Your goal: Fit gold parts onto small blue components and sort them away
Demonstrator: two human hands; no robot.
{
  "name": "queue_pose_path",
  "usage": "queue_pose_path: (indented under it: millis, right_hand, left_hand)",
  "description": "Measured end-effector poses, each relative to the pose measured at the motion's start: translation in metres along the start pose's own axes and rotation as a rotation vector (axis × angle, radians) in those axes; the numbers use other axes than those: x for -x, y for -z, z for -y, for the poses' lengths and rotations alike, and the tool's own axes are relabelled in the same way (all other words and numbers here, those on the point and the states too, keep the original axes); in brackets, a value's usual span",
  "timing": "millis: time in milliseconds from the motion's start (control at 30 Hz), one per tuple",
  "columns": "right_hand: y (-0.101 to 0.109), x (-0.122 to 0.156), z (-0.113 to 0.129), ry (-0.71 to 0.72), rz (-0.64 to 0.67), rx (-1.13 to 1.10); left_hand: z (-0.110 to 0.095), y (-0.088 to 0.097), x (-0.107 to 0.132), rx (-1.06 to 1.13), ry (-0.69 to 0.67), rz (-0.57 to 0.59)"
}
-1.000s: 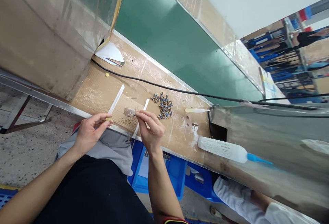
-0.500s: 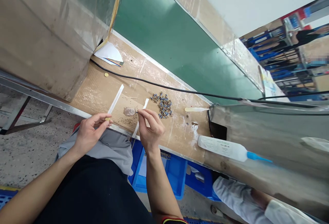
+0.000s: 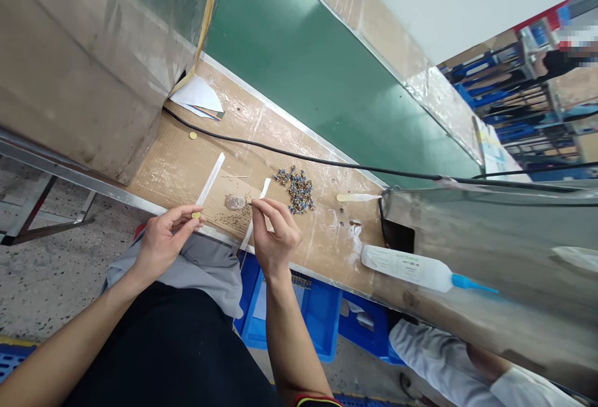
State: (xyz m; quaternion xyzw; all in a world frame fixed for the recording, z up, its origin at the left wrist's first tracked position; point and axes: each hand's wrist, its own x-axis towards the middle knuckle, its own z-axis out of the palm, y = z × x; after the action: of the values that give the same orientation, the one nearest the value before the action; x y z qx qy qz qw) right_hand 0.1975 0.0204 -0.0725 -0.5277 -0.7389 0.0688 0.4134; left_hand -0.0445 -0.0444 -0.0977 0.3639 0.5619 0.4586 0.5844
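My left hand (image 3: pixel 166 237) pinches a small round yellow disc (image 3: pixel 196 215) between thumb and fingertips at the front edge of the table. To its right, my right hand (image 3: pixel 275 232) is closed in a pinch on something thin and dark, too small to make out. Its tip points at a small clear, glossy blob (image 3: pixel 235 202) on a cardboard sheet (image 3: pixel 218 198). Tiny dark bits (image 3: pixel 233 219) lie scattered in front of the blob. Beyond my right hand sits a pile of small blue and brass-coloured parts (image 3: pixel 299 190).
White strips (image 3: pixel 211 177) flank the cardboard. Another yellow disc (image 3: pixel 193 136) lies farther back, near a black cable (image 3: pixel 261 146) crossing the table. A white bottle with blue nozzle (image 3: pixel 405 268) lies at right. Blue trays (image 3: pixel 322 320) stand below the edge. Another person's pale-clothed leg (image 3: pixel 425 354) shows lower right.
Both hands stay almost in place, each still pinching. The view has shifted very slightly, and a person in the far background at right has moved.
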Motion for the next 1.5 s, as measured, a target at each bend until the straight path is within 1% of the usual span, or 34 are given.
queue_pose_path:
  millis: [100,233,333,433,500,567,633,700,767,867,933,1067,1367,1500]
  right_hand:
    - [0.003,-0.001,-0.001,-0.023,0.020,0.011]
    - [0.009,-0.001,0.001,-0.058,-0.050,0.037]
    - [0.007,0.000,0.002,-0.040,-0.061,0.007]
    - [0.002,0.001,0.000,-0.029,-0.028,-0.023]
    - [0.002,0.001,-0.002,-0.042,-0.024,-0.004]
    - [0.007,0.001,0.000,-0.059,-0.047,0.004]
    - [0.015,0.002,0.008,-0.070,-0.070,-0.038]
    - [0.023,0.005,0.021,-0.084,-0.067,-0.120]
    - [0.028,0.010,0.037,-0.101,-0.035,-0.207]
    - [0.028,0.017,0.057,-0.098,0.009,-0.306]
    - [0.025,0.021,0.064,-0.086,0.007,-0.341]
    - [0.020,0.023,0.067,-0.073,-0.012,-0.358]
    - [0.018,0.022,0.069,-0.048,0.015,-0.351]
    - [0.018,0.022,0.069,-0.038,0.021,-0.368]
  left_hand:
    - [0.001,0.000,0.000,-0.007,0.004,-0.007]
    - [-0.003,-0.003,0.003,-0.010,0.000,0.018]
    - [-0.009,-0.007,0.006,-0.013,-0.005,0.024]
    - [-0.016,-0.010,0.009,-0.028,-0.003,0.026]
    - [-0.020,-0.011,0.010,-0.042,-0.001,0.035]
    - [-0.025,-0.013,0.011,-0.057,-0.006,0.035]
    - [-0.029,-0.016,0.013,-0.073,-0.017,0.031]
    - [-0.035,-0.020,0.015,-0.098,-0.043,0.029]
    - [-0.039,-0.023,0.017,-0.151,-0.089,0.031]
    - [-0.045,-0.027,0.021,-0.255,-0.187,0.019]
    - [-0.047,-0.029,0.022,-0.309,-0.252,0.007]
    - [-0.049,-0.031,0.025,-0.366,-0.331,0.000]
    - [-0.053,-0.031,0.025,-0.407,-0.389,-0.001]
    - [-0.053,-0.031,0.026,-0.413,-0.438,-0.012]
